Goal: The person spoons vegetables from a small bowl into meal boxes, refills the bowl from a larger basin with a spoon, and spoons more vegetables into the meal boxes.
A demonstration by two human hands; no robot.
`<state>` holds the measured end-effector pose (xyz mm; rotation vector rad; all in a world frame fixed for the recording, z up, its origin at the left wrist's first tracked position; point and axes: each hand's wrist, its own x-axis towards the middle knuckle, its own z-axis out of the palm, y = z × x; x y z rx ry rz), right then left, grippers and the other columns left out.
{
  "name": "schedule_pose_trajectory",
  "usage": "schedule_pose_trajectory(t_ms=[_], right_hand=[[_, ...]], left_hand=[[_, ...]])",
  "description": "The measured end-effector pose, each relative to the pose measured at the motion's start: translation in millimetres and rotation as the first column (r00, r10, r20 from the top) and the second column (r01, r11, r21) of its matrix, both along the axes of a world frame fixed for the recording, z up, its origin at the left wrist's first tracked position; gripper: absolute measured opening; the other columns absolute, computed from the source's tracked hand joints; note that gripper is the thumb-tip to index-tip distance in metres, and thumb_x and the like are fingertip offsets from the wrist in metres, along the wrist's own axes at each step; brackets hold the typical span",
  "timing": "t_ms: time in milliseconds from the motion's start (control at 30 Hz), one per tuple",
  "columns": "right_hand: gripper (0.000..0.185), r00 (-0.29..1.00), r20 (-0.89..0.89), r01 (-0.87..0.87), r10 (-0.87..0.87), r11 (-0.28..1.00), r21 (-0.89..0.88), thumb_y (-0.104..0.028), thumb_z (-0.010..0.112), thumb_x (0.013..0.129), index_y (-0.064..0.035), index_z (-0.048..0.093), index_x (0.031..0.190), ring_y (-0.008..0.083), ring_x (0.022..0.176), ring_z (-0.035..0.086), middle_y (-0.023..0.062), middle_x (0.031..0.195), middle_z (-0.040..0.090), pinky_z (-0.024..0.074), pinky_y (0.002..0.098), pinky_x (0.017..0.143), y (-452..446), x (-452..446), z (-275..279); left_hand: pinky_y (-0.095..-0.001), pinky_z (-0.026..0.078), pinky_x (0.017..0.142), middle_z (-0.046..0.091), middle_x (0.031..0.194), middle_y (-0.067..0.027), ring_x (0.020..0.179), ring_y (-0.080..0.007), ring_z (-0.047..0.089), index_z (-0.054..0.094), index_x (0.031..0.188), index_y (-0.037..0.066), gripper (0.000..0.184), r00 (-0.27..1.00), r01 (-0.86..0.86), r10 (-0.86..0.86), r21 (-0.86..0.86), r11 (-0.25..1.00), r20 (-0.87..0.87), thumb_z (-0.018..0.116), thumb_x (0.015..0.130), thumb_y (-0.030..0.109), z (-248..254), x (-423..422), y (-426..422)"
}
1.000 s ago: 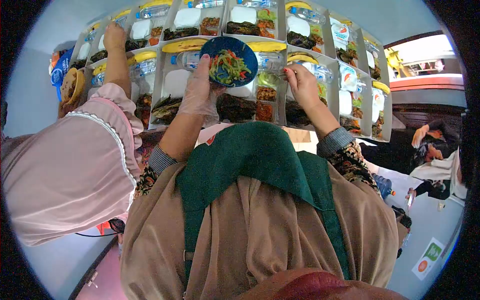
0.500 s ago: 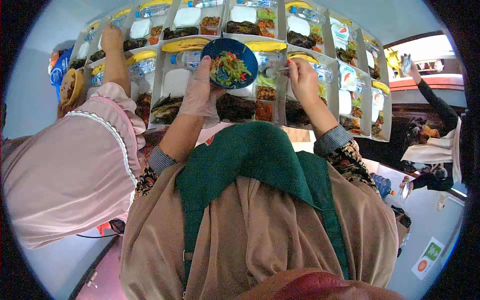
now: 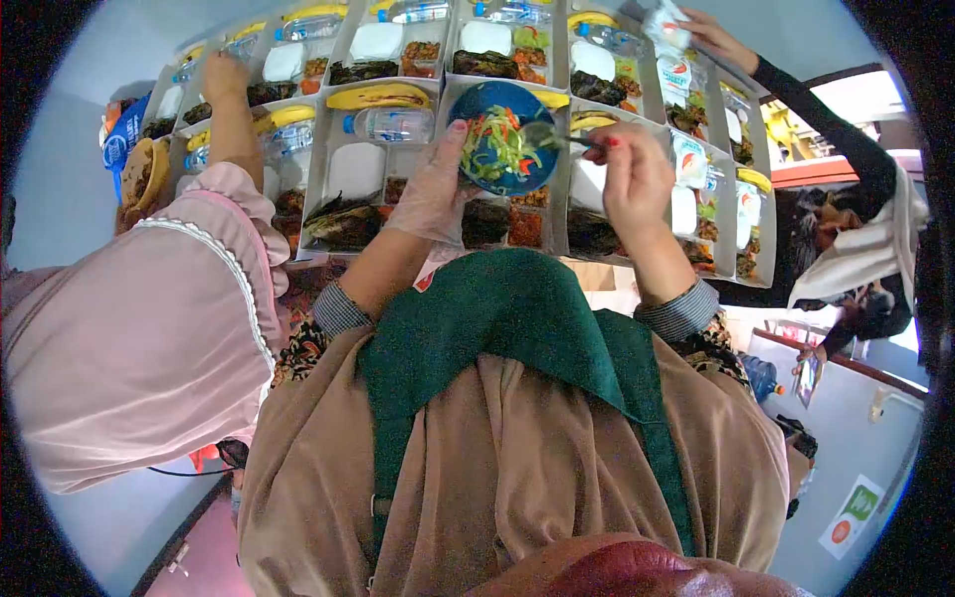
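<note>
My left hand (image 3: 434,189), in a clear plastic glove, grips the left side of a blue bowl (image 3: 522,181). Sliced green and red vegetables (image 3: 494,144) lie in the bowl. My right hand (image 3: 640,179) is closed on the handle of a spoon (image 3: 557,138), whose head is over the right part of the bowl. Beneath both hands are white boxes holding bananas (image 3: 378,97), water bottles (image 3: 393,124), white packets (image 3: 356,171), dark leaf-wrapped food (image 3: 341,223) and small food tubs (image 3: 525,227).
At the left, a person in pink (image 3: 149,328) reaches over the boxes, beside a bowl of brown food (image 3: 146,174). At the upper right, a person's dark-sleeved arm (image 3: 831,124) holds a white packet (image 3: 665,25) over the far boxes. A water jug (image 3: 760,376) stands lower right.
The bowl and my left hand have moved right. My right hand has moved right and the spoon is now over the bowl. The other person's dark-sleeved arm now reaches over the boxes.
</note>
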<state>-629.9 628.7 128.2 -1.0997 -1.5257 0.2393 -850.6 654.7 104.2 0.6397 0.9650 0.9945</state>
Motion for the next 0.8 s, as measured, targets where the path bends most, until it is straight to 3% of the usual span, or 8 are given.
schedule_pose_trajectory(t_ms=[67, 100, 200, 333, 500, 633, 800], right_hand=[[0.010, 0.998, 0.000, -0.059, 0.059, 0.996, -0.061, -0.006, 0.052, 0.089, -0.0005, 0.058, 0.084, 0.0219, 0.063, 0.061, 0.0120, 0.077, 0.062, 0.0489, 0.0293, 0.059, -7.5, -8.4, 5.8], [0.010, 0.997, 0.058, -0.044, 0.047, 0.998, -0.054, -0.006, 0.052, 0.089, -0.0001, 0.059, 0.083, 0.0226, 0.066, 0.061, 0.0116, 0.077, 0.062, 0.0487, 0.0304, 0.060, -9.3, -6.4, 4.3], [0.011, 0.999, 0.000, -0.035, 0.035, 0.998, 0.042, -0.005, 0.052, 0.088, 0.0002, 0.059, 0.082, 0.0225, 0.067, 0.061, 0.0116, 0.077, 0.063, 0.0488, 0.0306, 0.061, -12.6, -1.1, 14.1], [0.009, 0.998, 0.018, 0.052, -0.053, 0.998, 0.026, -0.003, 0.053, 0.087, 0.0003, 0.060, 0.083, 0.0232, 0.069, 0.062, 0.0124, 0.077, 0.063, 0.0494, 0.0311, 0.062, -7.2, 6.6, 22.6], [0.002, 0.963, 0.269, -0.016, -0.025, 0.988, 0.151, -0.002, 0.059, 0.082, -0.0011, 0.059, 0.083, 0.0287, 0.073, 0.062, 0.0131, 0.080, 0.063, 0.0508, 0.0339, 0.066, -0.7, 4.0, 20.4], [0.002, 0.960, 0.235, -0.161, 0.148, 0.986, 0.033, -0.002, 0.059, 0.082, -0.0012, 0.059, 0.083, 0.0283, 0.074, 0.062, 0.0128, 0.081, 0.064, 0.0508, 0.0347, 0.068, -2.5, -2.9, 21.2], [0.006, 0.993, 0.116, -0.043, 0.038, 0.998, 0.039, -0.003, 0.056, 0.084, 0.0000, 0.061, 0.083, 0.0248, 0.068, 0.062, 0.0126, 0.080, 0.064, 0.0500, 0.0320, 0.063, -3.9, 15.2, 26.6]], left_hand=[[-0.0376, 0.053, 0.078, 0.060, 0.109, -0.0098, 0.095, -0.0188, 0.062, 0.049, 0.120, 0.004, 0.054, 1.000, 0.004, -0.004, -0.009, 1.000, 0.024, 0.052, 0.089, 0.048, 0.6, 7.2, -0.1], [-0.0378, 0.053, 0.079, 0.060, 0.109, -0.0100, 0.096, -0.0186, 0.062, 0.048, 0.120, 0.004, 0.054, 0.999, 0.007, -0.007, -0.009, 1.000, 0.036, 0.052, 0.089, 0.048, 1.0, 9.9, 0.6], [-0.0373, 0.052, 0.080, 0.059, 0.111, -0.0102, 0.097, -0.0187, 0.061, 0.047, 0.123, 0.004, 0.056, 0.988, 0.043, -0.040, -0.016, 0.999, 0.146, 0.052, 0.089, 0.048, -10.4, 12.5, 5.3], [-0.0392, 0.052, 0.083, 0.059, 0.113, -0.0100, 0.100, -0.0190, 0.061, 0.046, 0.123, 0.005, 0.055, 0.991, 0.069, -0.063, -0.046, 0.997, 0.117, 0.049, 0.090, 0.049, -8.8, 15.3, 7.7], [-0.0404, 0.051, 0.087, 0.059, 0.117, -0.0086, 0.103, -0.0199, 0.060, 0.046, 0.125, 0.009, 0.053, 0.995, 0.104, -0.103, -0.049, 0.993, 0.015, 0.043, 0.092, 0.051, -4.1, 20.7, 2.5], [-0.0395, 0.050, 0.087, 0.058, 0.117, -0.0078, 0.104, -0.0192, 0.059, 0.045, 0.125, 0.009, 0.054, 0.989, 0.147, -0.146, -0.059, 0.987, 0.024, 0.044, 0.092, 0.051, -2.8, 21.3, 3.7], [-0.0389, 0.050, 0.088, 0.057, 0.119, -0.0089, 0.104, -0.0191, 0.059, 0.044, 0.127, 0.008, 0.056, 0.993, 0.097, -0.100, -0.063, 0.993, -0.059, 0.042, 0.092, 0.052, -4.3, 21.9, 4.3]])
